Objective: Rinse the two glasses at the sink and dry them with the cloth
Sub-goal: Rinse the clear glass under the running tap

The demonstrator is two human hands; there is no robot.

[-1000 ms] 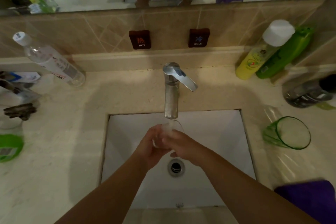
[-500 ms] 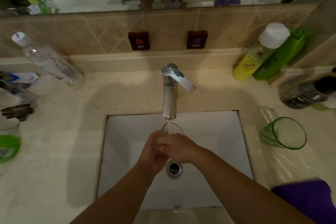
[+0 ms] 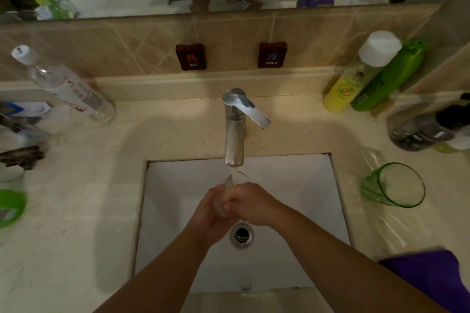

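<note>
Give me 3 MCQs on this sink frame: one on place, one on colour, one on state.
1. Where is the green glass?
A. on the counter right of the sink
B. in the sink
C. under the tap

2. What colour is the cloth?
A. white
B. purple
C. red

3. What is the clear glass doing?
A. lying on the counter
B. drying on the cloth
C. held by both hands under the tap

Answers: 1 A, it stands beside the sink. 2 B, purple at bottom right. 3 C, left hand and right hand grip it.

Glass point(image 3: 396, 185) lies right of sink point(image 3: 292, 185).
</note>
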